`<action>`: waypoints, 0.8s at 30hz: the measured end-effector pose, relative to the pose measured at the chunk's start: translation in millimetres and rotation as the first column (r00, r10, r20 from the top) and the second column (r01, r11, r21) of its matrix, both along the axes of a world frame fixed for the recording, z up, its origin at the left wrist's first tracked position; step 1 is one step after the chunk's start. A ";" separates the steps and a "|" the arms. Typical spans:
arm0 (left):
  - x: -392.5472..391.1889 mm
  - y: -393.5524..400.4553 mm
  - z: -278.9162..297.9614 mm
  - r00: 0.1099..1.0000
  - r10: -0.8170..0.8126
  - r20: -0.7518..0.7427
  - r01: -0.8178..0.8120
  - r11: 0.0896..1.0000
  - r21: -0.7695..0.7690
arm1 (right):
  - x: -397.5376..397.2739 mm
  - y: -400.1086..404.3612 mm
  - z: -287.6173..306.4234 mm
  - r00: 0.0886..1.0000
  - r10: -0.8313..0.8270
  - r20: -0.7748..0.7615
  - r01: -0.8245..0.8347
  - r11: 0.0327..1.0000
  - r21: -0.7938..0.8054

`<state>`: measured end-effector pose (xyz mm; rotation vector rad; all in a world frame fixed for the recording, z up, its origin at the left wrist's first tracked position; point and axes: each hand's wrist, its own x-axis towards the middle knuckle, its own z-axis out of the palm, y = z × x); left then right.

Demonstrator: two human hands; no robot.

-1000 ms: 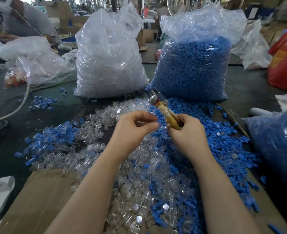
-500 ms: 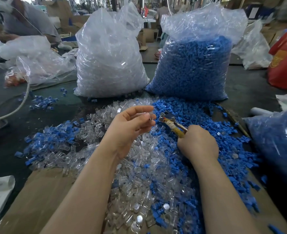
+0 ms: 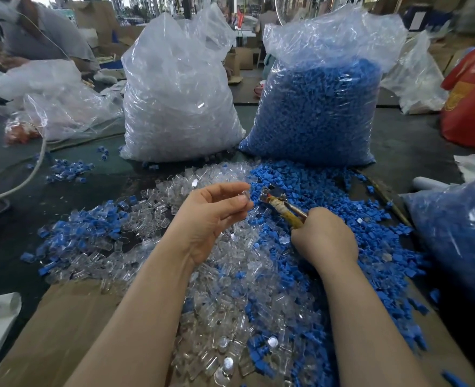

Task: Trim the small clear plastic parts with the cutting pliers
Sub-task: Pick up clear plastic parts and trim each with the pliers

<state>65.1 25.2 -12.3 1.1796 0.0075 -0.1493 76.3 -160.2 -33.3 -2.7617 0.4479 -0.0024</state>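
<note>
My left hand (image 3: pixel 211 219) is up over the heap, thumb and fingertips pinching one small clear part (image 3: pixel 244 195), barely visible against the pile. My right hand (image 3: pixel 324 237) is wrapped tight round the handles of the cutting pliers (image 3: pixel 279 203), yellowed grips poking out of my fist, metal head pointing left at the clear part and just beside it; whether the blades touch it, I can't tell. Whether the pliers' jaws are parted or closed is too small to make out.

Under both hands lies the loose pile of clear parts (image 3: pixel 230 289), mixed on its right side with blue parts (image 3: pixel 342 205), all spilling across a cardboard sheet (image 3: pixel 71 317) on the dark table (image 3: pixel 409 141). Beyond the pile stand two full bags, upright and side by side: the clear-parts bag (image 3: pixel 177 93) on the left, the blue-parts bag (image 3: pixel 320 107) on the right. A red bag (image 3: pixel 471 101) sits at the far right edge, and another person (image 3: pixel 43 34) sits at the far left.
</note>
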 end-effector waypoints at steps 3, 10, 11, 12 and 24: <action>-0.4 -0.4 -0.6 1.000 -0.006 -0.001 0.006 1.000 -0.018 | 0.3 -0.5 0.0 1.000 0.020 0.009 -0.020 1.000 -0.014; -1.2 -0.9 -0.8 1.000 -0.006 -0.001 0.006 0.999 -0.048 | 3.4 -3.1 -2.8 0.985 0.017 0.172 -0.055 0.974 0.220; -1.4 -1.1 -0.6 1.000 -0.007 0.006 0.007 0.999 -0.039 | 3.8 -3.3 -3.3 0.975 0.020 0.220 -0.093 0.941 0.325; -1.5 -1.5 -0.4 1.000 -0.009 0.011 0.009 0.999 -0.033 | 3.7 -3.3 -3.5 0.963 0.014 0.267 -0.136 0.886 0.444; -2.7 -7.6 -0.4 0.998 -0.054 0.021 0.054 0.998 -0.011 | -8.7 11.7 14.0 0.861 -0.064 0.504 -0.447 0.379 0.810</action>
